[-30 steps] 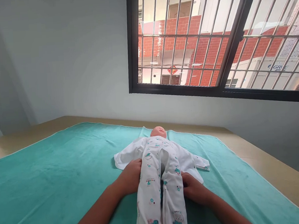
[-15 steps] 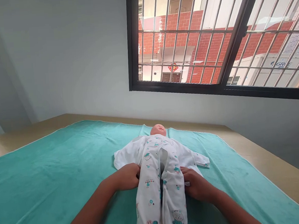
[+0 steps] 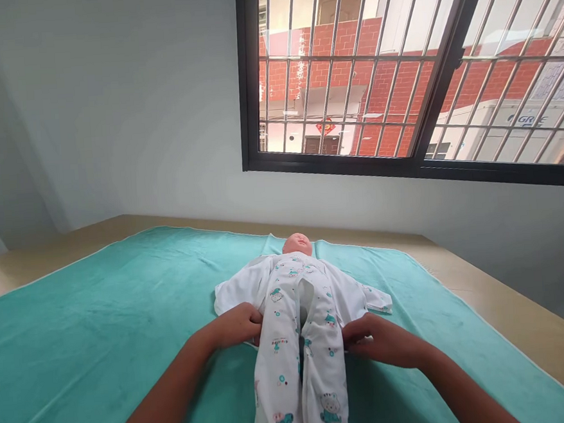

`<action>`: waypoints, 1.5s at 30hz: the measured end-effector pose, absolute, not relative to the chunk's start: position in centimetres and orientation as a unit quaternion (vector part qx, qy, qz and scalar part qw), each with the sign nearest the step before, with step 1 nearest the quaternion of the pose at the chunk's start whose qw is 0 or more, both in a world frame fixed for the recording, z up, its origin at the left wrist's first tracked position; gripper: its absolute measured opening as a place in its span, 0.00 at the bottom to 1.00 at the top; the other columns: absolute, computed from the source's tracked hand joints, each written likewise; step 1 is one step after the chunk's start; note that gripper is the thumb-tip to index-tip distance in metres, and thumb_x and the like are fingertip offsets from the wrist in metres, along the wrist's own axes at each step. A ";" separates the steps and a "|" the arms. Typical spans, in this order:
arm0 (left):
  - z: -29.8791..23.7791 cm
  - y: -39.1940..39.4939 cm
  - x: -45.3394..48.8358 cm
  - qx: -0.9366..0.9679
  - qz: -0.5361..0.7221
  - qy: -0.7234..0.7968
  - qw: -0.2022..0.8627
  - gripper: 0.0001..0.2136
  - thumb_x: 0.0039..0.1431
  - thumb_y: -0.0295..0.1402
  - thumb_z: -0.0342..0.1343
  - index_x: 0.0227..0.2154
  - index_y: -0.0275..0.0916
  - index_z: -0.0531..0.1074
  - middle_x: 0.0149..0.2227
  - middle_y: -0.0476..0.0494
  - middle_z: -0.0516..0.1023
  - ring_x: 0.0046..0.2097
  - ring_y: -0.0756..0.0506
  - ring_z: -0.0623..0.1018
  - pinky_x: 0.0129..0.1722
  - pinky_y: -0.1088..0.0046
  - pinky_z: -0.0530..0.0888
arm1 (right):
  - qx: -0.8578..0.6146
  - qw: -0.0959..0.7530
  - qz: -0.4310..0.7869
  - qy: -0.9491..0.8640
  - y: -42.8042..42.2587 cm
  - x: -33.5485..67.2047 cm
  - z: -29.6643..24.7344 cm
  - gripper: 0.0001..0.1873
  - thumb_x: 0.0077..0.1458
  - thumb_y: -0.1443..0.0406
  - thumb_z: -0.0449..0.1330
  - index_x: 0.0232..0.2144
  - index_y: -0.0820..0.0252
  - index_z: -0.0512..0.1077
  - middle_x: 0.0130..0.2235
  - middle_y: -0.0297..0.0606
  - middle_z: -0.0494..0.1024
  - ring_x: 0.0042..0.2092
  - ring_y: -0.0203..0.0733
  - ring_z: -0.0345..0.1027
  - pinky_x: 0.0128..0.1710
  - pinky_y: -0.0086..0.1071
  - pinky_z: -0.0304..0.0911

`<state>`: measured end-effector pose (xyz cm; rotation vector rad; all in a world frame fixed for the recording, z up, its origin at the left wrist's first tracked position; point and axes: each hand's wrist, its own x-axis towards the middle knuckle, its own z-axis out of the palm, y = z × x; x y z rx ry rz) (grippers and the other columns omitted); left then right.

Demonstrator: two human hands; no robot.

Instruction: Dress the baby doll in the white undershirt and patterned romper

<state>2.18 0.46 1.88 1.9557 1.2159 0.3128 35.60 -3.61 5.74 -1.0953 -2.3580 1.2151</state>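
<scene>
A baby doll (image 3: pixel 298 243) lies on its back on a teal blanket (image 3: pixel 101 327), dressed in a white romper (image 3: pixel 295 339) printed with small teal animals. The romper's front gapes open down the middle. My left hand (image 3: pixel 236 325) pinches the romper's left edge at hip level, fingers closed on the cloth. On the other side, my right hand (image 3: pixel 380 341) grips the romper's right edge at the same height, fingers curled on the fabric. Both empty sleeves lie spread out to the sides.
The blanket covers a tan bed or platform (image 3: pixel 512 324) whose bare edge shows at the back and right. A grey wall stands behind it, with a black-framed barred window (image 3: pixel 398 74) looking onto a red brick building.
Both hands have shifted from lying against the romper's legs to pinching its side edges, slightly farther up and apart. The doll has stayed in place.
</scene>
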 end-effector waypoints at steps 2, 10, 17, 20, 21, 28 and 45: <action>1.8 0.6 2.0 0.770 0.125 0.481 0.399 0.13 0.48 0.40 0.53 0.17 0.36 0.73 0.17 0.52 0.66 0.23 0.51 0.62 0.24 0.74 0.57 | -0.387 0.126 0.457 -0.791 -3.4 36.1 5.9 0.15 0.57 0.58 0.58 0.45 0.51 0.78 0.43 0.34 0.82 0.46 0.48 0.75 0.47 0.40 0.70; 2.1 0.5 1.3 0.767 0.095 0.450 0.447 0.12 0.50 0.37 0.52 0.19 0.36 0.73 0.13 0.55 0.60 0.18 0.52 0.59 0.21 0.75 0.56 | -0.373 0.086 0.499 -0.778 -3.0 37.5 5.9 0.17 0.55 0.57 0.60 0.46 0.52 0.78 0.46 0.37 0.81 0.49 0.47 0.74 0.51 0.41 0.68; 2.7 0.4 0.5 0.752 0.088 0.434 0.489 0.12 0.52 0.36 0.52 0.21 0.37 0.77 0.15 0.54 0.64 0.20 0.52 0.61 0.24 0.75 0.59 | -0.363 0.152 0.612 -0.686 -1.8 39.0 4.1 0.21 0.53 0.56 0.64 0.47 0.60 0.76 0.48 0.45 0.80 0.53 0.50 0.72 0.56 0.46 0.65; 3.0 0.2 0.1 0.750 0.065 0.432 0.496 0.14 0.53 0.40 0.54 0.24 0.37 0.79 0.15 0.54 0.62 0.20 0.52 0.60 0.23 0.75 0.57 | -0.359 0.128 0.601 -0.702 -2.1 38.9 4.4 0.20 0.55 0.57 0.63 0.48 0.58 0.76 0.49 0.42 0.79 0.53 0.48 0.72 0.57 0.45 0.64; 3.1 0.2 0.0 0.751 0.065 0.427 0.500 0.15 0.54 0.42 0.54 0.24 0.36 0.79 0.14 0.54 0.61 0.20 0.52 0.59 0.23 0.75 0.57 | -0.354 0.116 0.599 -0.709 -2.2 38.8 4.5 0.20 0.54 0.57 0.63 0.48 0.57 0.76 0.50 0.41 0.79 0.54 0.48 0.71 0.57 0.45 0.63; 2.1 2.3 -1.3 0.674 0.333 0.624 0.213 0.23 0.62 0.50 0.41 0.31 0.40 0.75 0.25 0.50 0.70 0.27 0.48 0.68 0.28 0.74 0.62 | -0.517 0.292 0.434 -0.678 0.2 41.4 2.5 0.21 0.55 0.48 0.57 0.36 0.58 0.77 0.39 0.41 0.81 0.40 0.45 0.74 0.41 0.37 0.67; -1.1 4.0 -1.0 0.573 0.329 0.750 0.032 0.11 0.63 0.42 0.45 0.31 0.42 0.65 0.31 0.46 0.75 0.33 0.44 0.73 0.29 0.72 0.62 | -0.512 0.477 0.523 -0.487 1.2 41.4 0.5 0.16 0.47 0.54 0.65 0.22 0.57 0.66 0.24 0.30 0.67 0.27 0.36 0.59 0.26 0.30 0.57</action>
